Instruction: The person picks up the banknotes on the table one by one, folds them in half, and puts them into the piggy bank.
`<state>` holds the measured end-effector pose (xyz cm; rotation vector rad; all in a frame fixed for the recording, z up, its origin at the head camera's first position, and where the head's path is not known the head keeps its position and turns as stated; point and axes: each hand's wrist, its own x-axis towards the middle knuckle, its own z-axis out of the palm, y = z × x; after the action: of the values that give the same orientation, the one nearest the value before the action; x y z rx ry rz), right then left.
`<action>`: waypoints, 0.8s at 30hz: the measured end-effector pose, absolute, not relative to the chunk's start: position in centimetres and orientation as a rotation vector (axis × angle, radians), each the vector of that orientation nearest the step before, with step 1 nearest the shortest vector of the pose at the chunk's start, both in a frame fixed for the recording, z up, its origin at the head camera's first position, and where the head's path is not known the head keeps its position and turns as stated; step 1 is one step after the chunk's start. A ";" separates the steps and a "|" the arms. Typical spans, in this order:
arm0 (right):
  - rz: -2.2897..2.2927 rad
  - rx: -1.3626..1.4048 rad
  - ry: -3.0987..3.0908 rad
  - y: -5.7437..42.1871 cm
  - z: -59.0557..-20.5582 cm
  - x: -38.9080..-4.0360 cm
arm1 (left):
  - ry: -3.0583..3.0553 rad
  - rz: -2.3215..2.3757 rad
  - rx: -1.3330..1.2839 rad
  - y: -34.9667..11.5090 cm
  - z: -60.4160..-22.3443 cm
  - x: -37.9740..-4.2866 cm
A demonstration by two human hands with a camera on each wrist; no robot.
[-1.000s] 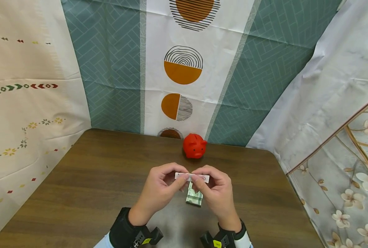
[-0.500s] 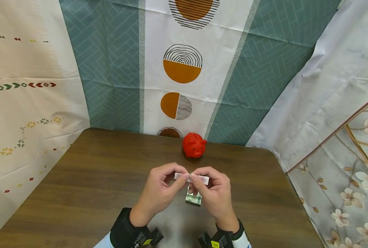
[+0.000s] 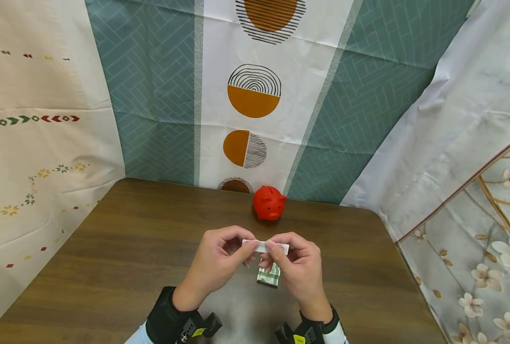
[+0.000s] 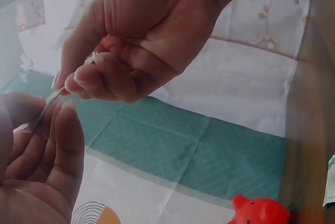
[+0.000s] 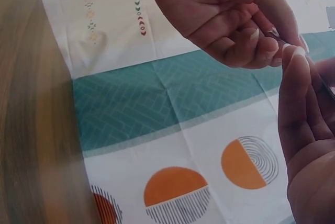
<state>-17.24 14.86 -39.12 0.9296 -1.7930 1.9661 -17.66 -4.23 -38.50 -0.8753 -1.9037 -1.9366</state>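
Observation:
A narrow folded banknote point(image 3: 261, 247), white with faint reddish print, is held up across both hands in the head view. My left hand point(image 3: 218, 258) pinches its left part between thumb and fingers. The right hand point(image 3: 299, 263) pinches the right part the same way, with a short stretch of the strip showing between the thumbs. In the left wrist view the folded banknote point(image 4: 46, 110) is seen nearly edge-on. Below the hands a green folded banknote point(image 3: 268, 277) lies on the table, its upper part hidden by the right fingers.
A red piggy bank point(image 3: 269, 203) stands near the back edge of the wooden table point(image 3: 151, 229), beyond the hands. Patterned cloth point(image 3: 160, 95) hangs behind the table, and pale flowered cloth point(image 3: 474, 267) hangs along its right side.
The thumbs, close together before, are now a little apart as the left hand has shifted slightly left. More of the strip's middle shows. Both hands keep their pinch.

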 end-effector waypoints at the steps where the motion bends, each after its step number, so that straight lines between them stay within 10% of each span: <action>1: 1.967 0.937 -1.787 14.9 -39.1 -17.2 | -1.902 -1.936 -0.878 -4.3 -38.5 -17.7; 24: 1.965 0.966 -1.719 15.4 -39.0 -17.3 | -1.864 -2.003 -0.873 -5.1 -38.2 -17.7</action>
<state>-17.31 15.41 -38.98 0.9657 -1.7191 1.9652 -17.66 -5.12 -38.15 -0.8730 -1.8639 -2.0031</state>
